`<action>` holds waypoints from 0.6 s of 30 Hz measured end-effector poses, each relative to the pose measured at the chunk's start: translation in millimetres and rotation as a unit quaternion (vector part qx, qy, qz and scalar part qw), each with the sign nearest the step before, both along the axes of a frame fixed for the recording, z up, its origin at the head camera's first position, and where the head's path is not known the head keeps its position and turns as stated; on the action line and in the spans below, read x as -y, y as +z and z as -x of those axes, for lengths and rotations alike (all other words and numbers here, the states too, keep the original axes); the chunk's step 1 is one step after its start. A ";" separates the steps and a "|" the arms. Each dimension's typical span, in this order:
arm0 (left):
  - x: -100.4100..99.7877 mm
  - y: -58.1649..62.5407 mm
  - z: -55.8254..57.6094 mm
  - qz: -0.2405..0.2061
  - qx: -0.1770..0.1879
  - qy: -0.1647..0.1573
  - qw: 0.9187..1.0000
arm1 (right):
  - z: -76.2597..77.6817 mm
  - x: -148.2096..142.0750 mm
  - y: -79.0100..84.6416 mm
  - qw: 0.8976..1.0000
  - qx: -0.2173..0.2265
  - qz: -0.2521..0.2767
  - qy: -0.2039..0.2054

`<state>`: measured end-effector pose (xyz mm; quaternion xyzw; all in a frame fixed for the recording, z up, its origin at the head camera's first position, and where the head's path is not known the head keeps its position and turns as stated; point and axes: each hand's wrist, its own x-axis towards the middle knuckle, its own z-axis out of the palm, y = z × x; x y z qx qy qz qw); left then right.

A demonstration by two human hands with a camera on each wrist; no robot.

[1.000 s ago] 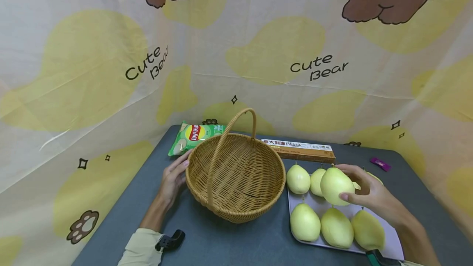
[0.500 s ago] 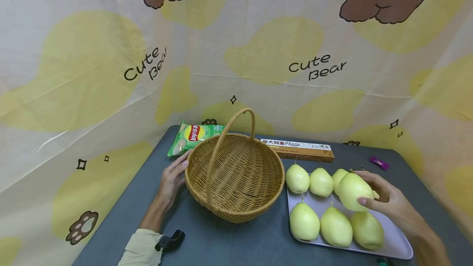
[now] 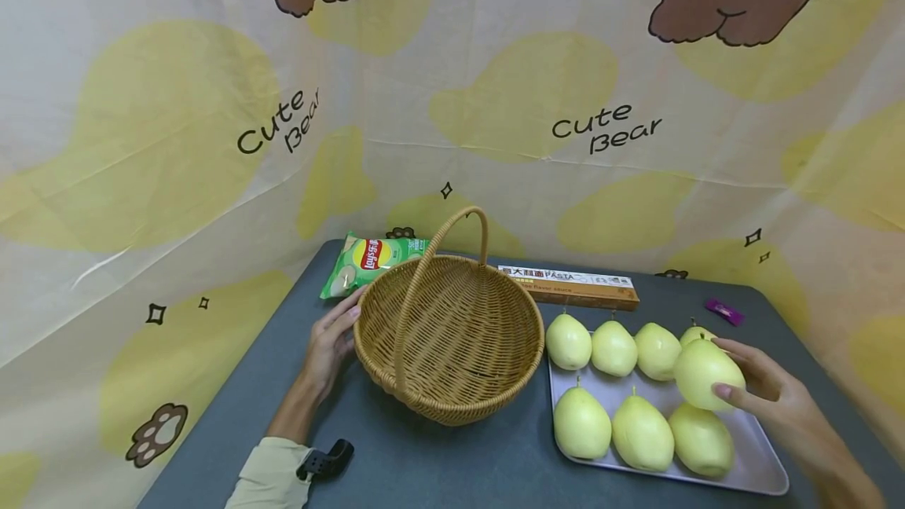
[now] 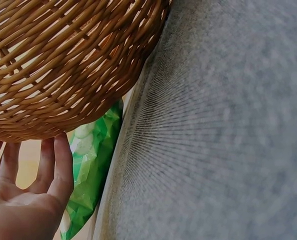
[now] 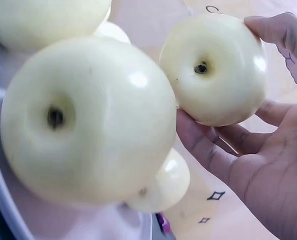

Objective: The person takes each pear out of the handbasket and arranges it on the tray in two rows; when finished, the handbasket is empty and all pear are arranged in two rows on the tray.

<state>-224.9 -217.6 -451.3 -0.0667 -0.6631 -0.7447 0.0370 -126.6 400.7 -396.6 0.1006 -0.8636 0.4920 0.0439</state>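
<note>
My right hand (image 3: 774,395) holds a pale green-yellow pear (image 3: 707,375) between thumb and fingers, above the right side of the lilac tray (image 3: 749,454). In the right wrist view the held pear (image 5: 216,70) shows its bottom end, and a nearer pear (image 5: 88,122) fills much of the frame. Several more pears (image 3: 643,432) sit on the tray in two rows. With the fingertips my left hand (image 3: 328,348) touches the outer left side of a wicker basket (image 3: 459,336). The fingers look fairly straight against the weave (image 4: 63,75) in the left wrist view. Nothing shows inside the basket.
Behind the basket lies a green chip bag (image 3: 368,258). A pasta box (image 3: 580,289) lies behind the tray, and a small purple packet (image 3: 724,312) is at the back right. A printed cloth (image 3: 495,100) hangs behind the grey table (image 3: 459,470).
My right hand has carried the pear rightward over the tray, uncovering more of the back row. My left hand and the basket stay in place.
</note>
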 end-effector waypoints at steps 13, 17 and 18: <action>-0.2 -0.8 0.3 -0.005 0.001 0.000 1.000 | -17.8 -30.6 -10.7 0.992 0.069 -0.071 -0.082; -0.7 -1.0 0.2 -0.009 -0.004 -0.002 1.000 | -22.4 -34.8 -14.1 0.991 0.057 -0.072 -0.095; -0.8 -1.2 0.2 -0.009 -0.005 -0.003 1.000 | -23.5 -35.7 -15.1 0.992 0.050 -0.071 -0.096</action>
